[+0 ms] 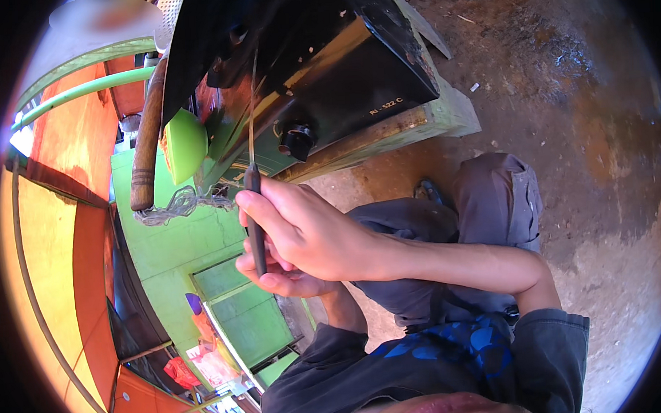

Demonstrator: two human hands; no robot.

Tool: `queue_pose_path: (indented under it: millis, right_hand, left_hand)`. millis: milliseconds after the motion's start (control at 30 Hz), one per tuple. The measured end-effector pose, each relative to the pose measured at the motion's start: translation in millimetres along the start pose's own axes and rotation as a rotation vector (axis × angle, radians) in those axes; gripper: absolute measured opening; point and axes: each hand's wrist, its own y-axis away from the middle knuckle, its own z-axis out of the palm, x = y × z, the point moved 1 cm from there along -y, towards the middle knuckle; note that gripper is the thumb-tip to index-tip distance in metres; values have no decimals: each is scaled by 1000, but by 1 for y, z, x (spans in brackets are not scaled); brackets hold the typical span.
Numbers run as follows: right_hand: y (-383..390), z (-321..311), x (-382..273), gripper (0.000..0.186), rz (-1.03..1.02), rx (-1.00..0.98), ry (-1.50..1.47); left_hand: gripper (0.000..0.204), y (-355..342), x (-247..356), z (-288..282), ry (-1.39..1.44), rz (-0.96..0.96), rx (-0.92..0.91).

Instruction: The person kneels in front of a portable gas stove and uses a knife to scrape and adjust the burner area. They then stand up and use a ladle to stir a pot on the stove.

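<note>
Head view, single frame. Right hand (302, 233) sits at centre frame, forearm entering from the lower right across a grey-trousered knee (490, 201); its fingers are curled tight around the dark handle of a thin tool (255, 224), thumb pressed along the handle near its upper end. Tool stands almost upright in the picture: handle in the fist, slim metal shaft running up toward the top centre, where its tip meets the underside of a black metal housing (325, 54); the exact contact point is lost in shadow. Left hand (278, 280) lies directly under the right, palm cupped and fingers folded loosely against the lower end of the handle; whether it truly clamps the handle cannot be told, since the right hand covers most of it. Black knob (297, 138) projects from the housing just right of the shaft, above the right hand. Green painted body (200, 233) fills the left centre, with orange panels at far left. Brown wooden handle (145, 140) hangs upper left, a tangle of grey thread (174, 206) at its lower end, just left of the tool. Bare earth floor (575, 110) occupies the right side.
</note>
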Motion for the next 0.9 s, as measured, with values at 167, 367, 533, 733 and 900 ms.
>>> queue_pose_path:
  millis: [167,367,533,733,900]
  right_hand:
    - [2,14,-18,32,87,-14,-180]
    - [-8,20,-9,23,-46,-17,-118]
    - [-26,30,-14,38,2,36,-107]
    - [-48,1,-7,43,-86,73,-104]
    - [-57,-14,-6,48,-94,101,-141]
  left_hand:
    - [41,-18,19,8,92,167,5]
    - [53,-22,13,30,-197,291,172]
    - [61,-36,22,25,-410,384,125]
    - [60,-43,1,43,-396,449,-48]
    - [57,-44,-10,38,-312,404,-183]
